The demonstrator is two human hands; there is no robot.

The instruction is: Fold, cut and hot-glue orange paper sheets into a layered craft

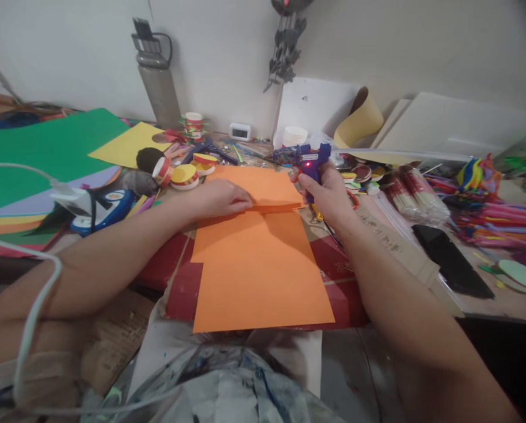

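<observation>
Orange paper (263,270) lies on a red board (181,294) in front of me, with a raised fold running across its upper part. At the fold's left end, my left hand (221,198) rests with its fingers pressed together on the paper; whether they pinch the edge is hard to see. My right hand (333,191) grips a blue glue gun (312,157) that has a lit red light. The gun is held beside the upper right edge of the paper, its nozzle not clearly visible.
Coloured sheets (46,153) and a blue-and-white device with a plug (101,208) lie left. A grey bottle (157,82) and small paper cups (194,123) stand behind. To the right are a black phone (452,258) and pipe cleaners (492,223). A white cable (53,282) crosses the left side.
</observation>
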